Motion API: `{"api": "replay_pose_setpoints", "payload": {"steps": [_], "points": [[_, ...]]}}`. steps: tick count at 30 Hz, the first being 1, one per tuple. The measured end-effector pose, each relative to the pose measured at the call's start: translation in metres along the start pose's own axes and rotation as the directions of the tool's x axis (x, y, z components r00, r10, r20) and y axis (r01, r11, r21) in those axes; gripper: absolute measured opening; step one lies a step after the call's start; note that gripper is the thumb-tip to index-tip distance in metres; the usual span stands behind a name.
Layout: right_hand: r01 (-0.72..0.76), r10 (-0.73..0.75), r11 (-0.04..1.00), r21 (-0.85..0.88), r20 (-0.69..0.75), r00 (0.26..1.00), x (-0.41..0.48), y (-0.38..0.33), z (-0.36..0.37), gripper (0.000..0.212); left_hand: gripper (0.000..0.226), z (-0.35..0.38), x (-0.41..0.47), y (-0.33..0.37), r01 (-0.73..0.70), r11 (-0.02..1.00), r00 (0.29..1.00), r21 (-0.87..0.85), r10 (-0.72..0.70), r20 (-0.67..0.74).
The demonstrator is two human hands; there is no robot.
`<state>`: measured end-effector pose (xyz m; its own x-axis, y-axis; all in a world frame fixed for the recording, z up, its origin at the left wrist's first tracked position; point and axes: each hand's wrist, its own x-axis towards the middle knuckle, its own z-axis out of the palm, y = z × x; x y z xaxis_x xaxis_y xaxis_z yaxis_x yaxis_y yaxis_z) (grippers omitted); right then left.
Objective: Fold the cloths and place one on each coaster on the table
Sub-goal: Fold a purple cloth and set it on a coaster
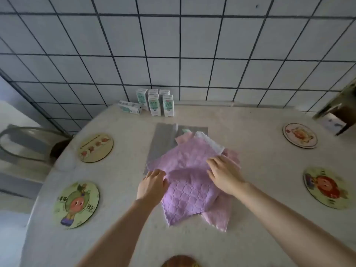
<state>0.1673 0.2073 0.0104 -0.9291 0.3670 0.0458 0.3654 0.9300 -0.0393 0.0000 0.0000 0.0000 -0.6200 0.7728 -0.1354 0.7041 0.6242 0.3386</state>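
Right hand (224, 174), fingers spread flat, presses the lilac quilted microfibre cloth (188, 195) at mid pale bench (260, 132); left hand (152, 186) meets its left edge, grip unclear. Risk: the pale pink cloth (219, 214) beneath may drag along, skewing the fold.

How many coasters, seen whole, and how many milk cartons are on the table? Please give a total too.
Coasters seen whole: 4
Milk cartons: 6
Total: 10
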Motion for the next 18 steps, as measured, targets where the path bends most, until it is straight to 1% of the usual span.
{"api": "replay_pose_setpoints", "payload": {"steps": [1, 3, 5, 7, 12, 15, 18], "points": [[0.017, -0.016, 1.0, -0.015, 0.026, 1.0, 0.01, 0.003, 0.005, 0.021, 0.027, 0.001, 0.009, -0.004, 0.018, 1.0, 0.999, -0.015, -0.017, 0.031], [0.02, -0.02, 1.0, -0.006, 0.042, 0.999, 0.031, 0.008, 0.01, 0.021, 0.026, 0.009, 0.027, -0.012, 0.035, 0.999, 0.999, -0.035, -0.034, 0.042], [0.003, 0.0, 1.0, -0.031, 0.104, 0.995, 0.052, 0.012, 0.014, 0.017, 0.026, 0.013, 0.045, -0.019, 0.064, 0.997, 0.995, -0.05, -0.06, 0.076], [-0.005, 0.01, 0.999, -0.033, 0.152, 0.988, 0.072, 0.016, 0.021, 0.018, 0.025, 0.018, 0.061, -0.022, 0.075, 0.995, 0.994, -0.071, -0.069, 0.079], [-0.01, 0.009, 1.0, 0.002, 0.235, 0.972, 0.113, 0.026, 0.037, 0.037, 0.034, 0.029, 0.09, -0.032, 0.048, 0.997, 0.994, -0.053, -0.043, 0.098], [-0.008, 0.005, 1.0, 0.011, 0.247, 0.969, 0.13, 0.028, 0.043, 0.049, 0.029, 0.036, 0.101, -0.039, 0.028, 0.999, 0.996, -0.033, -0.025, 0.087], [-0.061, 0.054, 0.998, 0.018, 0.273, 0.961, 0.141, 0.03, 0.046, 0.056, 0.029, 0.04, 0.109, -0.043, 0.03, 0.999, 0.997, -0.014, -0.029, 0.074]]}}
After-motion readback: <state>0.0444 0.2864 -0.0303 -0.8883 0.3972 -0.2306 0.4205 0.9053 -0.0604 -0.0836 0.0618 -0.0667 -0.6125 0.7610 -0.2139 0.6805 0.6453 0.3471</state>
